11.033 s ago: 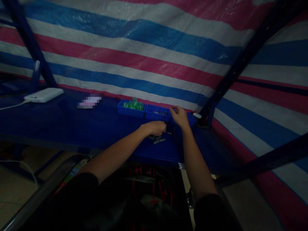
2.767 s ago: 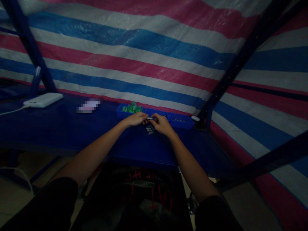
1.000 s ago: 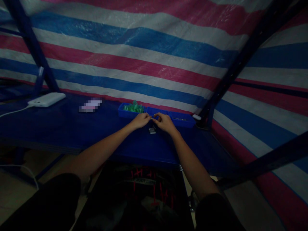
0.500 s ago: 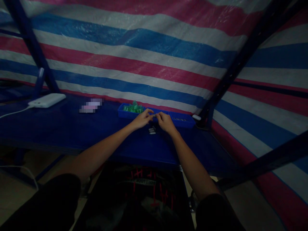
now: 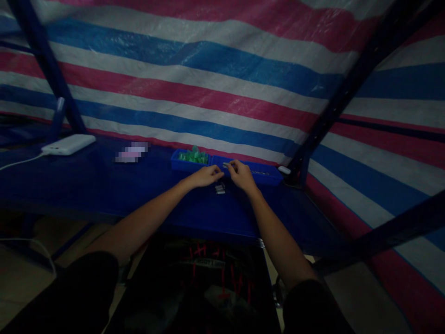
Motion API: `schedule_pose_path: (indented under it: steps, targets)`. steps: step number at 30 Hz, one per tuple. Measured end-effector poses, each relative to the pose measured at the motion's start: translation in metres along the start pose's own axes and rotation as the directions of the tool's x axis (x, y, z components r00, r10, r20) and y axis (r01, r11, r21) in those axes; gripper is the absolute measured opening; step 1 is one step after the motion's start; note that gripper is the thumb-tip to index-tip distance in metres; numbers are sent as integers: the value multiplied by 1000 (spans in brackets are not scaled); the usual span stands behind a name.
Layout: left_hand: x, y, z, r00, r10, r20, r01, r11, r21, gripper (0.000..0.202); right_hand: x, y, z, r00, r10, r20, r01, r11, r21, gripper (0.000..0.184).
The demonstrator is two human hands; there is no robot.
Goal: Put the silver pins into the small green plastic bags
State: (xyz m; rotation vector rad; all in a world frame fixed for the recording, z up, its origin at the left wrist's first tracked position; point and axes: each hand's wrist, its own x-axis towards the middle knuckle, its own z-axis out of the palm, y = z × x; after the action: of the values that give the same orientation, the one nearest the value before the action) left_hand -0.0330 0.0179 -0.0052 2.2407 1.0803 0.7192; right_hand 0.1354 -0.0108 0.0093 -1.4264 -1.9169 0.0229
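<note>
My right hand (image 5: 241,175) is closed in a pinch on a small silvery metal piece (image 5: 225,164), held over the front of the blue bins. A little to the left, my left hand (image 5: 207,176) has its thumb and fingertips drawn together; whatever they hold, if anything, is too small to make out. The hands are slightly apart. Just below them on the blue table, several short metal cylinders (image 5: 220,189) lie side by side. Behind my left hand stands a blue bin (image 5: 174,163) filled with green translucent pieces (image 5: 193,156).
More blue bin space (image 5: 274,178) with small metal parts extends right. A white object (image 5: 284,170) sits beside it. On the left of the table (image 5: 86,185) lie a white power bank (image 5: 69,145) with a cable and a blurred pink item (image 5: 132,152). Striped sheeting (image 5: 208,93) hangs behind.
My hands have come apart from where they met. The left hand has drawn slightly down, while the right keeps the metal piece, now showing at its fingertips.
</note>
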Motion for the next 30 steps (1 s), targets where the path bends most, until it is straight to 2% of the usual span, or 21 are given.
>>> schedule_pose_path:
  steps: [2, 4, 8, 10, 12, 14, 18, 22, 26, 30]
  targets:
    - [-1, -5, -1, 996, -9, 83, -4, 989, 147, 27, 1, 6, -5, 992, 99, -81, -106, 991, -80, 28]
    - [-2, -8, -2, 993, -21, 113, -7, 970, 242, 22, 2, 13, -9, 974, 191, -122, -209, 965, -157, 28]
    - [-3, -9, -8, 997, -21, 78, -4, 951, 310, 19, 0, 20, -11, 942, 319, -104, -335, 908, -251, 24]
    - [-5, -7, -13, 993, -43, 114, 7, 955, 298, 22, 0, 18, -10, 934, 344, -94, -356, 897, -261, 25]
    - [-6, -7, -17, 984, -60, 168, 10, 958, 285, 25, 0, 15, -8, 942, 328, -76, -336, 909, -248, 27]
    - [-7, -7, -19, 978, -71, 197, 8, 953, 304, 24, 1, 11, -6, 964, 262, -41, -265, 941, -212, 27]
    - [-7, -5, -18, 981, -83, 178, 11, 927, 374, 19, 0, 3, -1, 996, 62, 68, -56, 995, -83, 23]
    - [-5, 3, -19, 993, -50, 104, 17, 957, 289, 27, -3, -4, 4, 973, -80, 218, 69, 996, 58, 24]
    - [-4, 12, -21, 995, -94, -14, 95, 983, 158, 38, -4, -7, 5, 965, -126, 232, 103, 989, 107, 25]
    - [-4, 13, -20, 993, -104, -51, 107, 992, 65, 43, -3, -8, 5, 976, -100, 192, 83, 992, 96, 17]
